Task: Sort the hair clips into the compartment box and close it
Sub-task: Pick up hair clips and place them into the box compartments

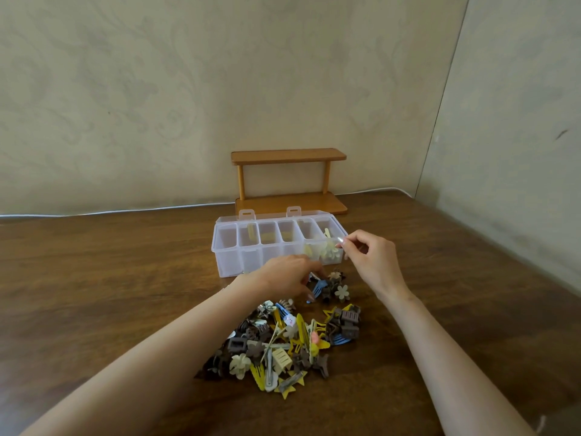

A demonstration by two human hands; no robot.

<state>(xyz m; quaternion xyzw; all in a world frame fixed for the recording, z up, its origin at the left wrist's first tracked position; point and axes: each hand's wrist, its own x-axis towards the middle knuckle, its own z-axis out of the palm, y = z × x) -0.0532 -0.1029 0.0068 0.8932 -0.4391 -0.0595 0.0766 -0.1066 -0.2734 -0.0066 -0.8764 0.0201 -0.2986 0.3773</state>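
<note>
Bare forearms [141,372] are reaching up from the bottom edge on either side of a big mixed pile of hair clips [283,344], which is lying on the brown table [110,262] in front of the compartment box [232,259]. The left hand [283,280] is working at a smaller cluster of clips [334,286] just in front of the box, and its thumb and curled fingers appear to be pinching a blue clip [319,287]. The right hand [371,259] is hovering over the box's right end compartment [330,256], where pale yellow clips are already lying. Its thumb and forefinger tips are close together, but whether they are holding anything cannot be told.

The clear box is sitting open, with its lid [273,215] tipped back toward a small wooden shelf [289,155]. Most compartments are looking nearly empty, so the sorting is probably at an early stage.

Trouble is likeliest to come from the tangle: claw clips may be hooking each other, so lifting one could drag neighbours across the table. A clip dropped from height may bounce into the wrong compartment, and an overfilled cell may stop the lid from latching.
</note>
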